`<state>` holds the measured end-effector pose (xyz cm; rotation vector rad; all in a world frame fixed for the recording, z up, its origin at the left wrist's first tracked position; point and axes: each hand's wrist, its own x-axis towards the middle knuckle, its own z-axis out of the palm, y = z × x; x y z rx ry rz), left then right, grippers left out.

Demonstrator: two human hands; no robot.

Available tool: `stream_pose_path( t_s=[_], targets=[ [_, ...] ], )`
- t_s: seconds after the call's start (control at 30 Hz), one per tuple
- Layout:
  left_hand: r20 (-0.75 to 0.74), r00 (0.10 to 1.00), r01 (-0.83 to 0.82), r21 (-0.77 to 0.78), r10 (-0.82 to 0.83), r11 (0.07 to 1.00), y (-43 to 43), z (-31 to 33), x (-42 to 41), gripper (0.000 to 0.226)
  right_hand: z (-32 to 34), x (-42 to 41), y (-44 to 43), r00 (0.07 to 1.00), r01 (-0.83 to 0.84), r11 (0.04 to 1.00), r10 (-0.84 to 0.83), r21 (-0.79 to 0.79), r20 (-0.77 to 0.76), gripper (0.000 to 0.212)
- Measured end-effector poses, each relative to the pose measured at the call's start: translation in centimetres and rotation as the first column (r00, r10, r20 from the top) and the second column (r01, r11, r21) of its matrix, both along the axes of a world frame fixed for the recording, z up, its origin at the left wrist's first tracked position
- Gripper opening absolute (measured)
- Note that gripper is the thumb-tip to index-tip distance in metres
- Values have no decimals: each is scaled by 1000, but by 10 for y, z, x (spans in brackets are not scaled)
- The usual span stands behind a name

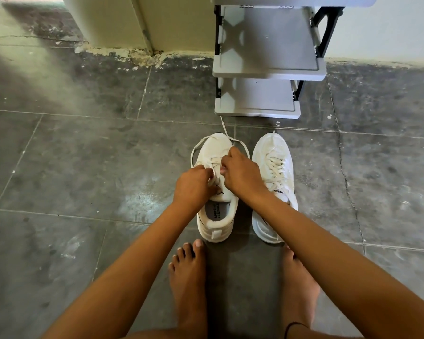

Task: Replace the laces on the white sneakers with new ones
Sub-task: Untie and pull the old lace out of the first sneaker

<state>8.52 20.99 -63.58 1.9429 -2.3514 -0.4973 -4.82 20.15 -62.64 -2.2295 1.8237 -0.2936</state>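
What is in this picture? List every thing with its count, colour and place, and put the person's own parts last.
left sneaker: 1, white, on the floor, under both hands
right sneaker: 1, white, beside the left sneaker
loose lace: 1, off-white, on the left sneaker, loops spilling past its toe
threaded lace: 1, off-white, crisscrossed up the right sneaker
shelf rack: 1, grey with black frame, beyond the sneakers
floor: 1, dark grey tiles, scuffed
wall: 1, white, behind the rack
pillar: 1, cream, left of the rack
bare feet: 2, behind the sneakers' heels
left hand: 1, pinches the loose lace
right hand: 1, pinches the loose lace
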Motion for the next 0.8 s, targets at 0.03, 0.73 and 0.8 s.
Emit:
stream_pose_path(
  t_s=[0.03, 0.73, 0.8],
  targets=[
    [3, 1000, -3, 3, 3, 1000, 0, 0, 0, 37, 0, 0, 1, 998, 6, 1000, -6, -8, 67, 19],
    [-131, 990, -56, 36, 60, 998, 3, 6, 5, 34, 37, -1, -9, 721, 328, 944, -263, 18, 641, 37],
    [-207, 974, -93, 26, 97, 995, 3, 4, 12, 31, 27, -13, -2, 829, 274, 924, -368, 266, 422, 80]
  ],
)
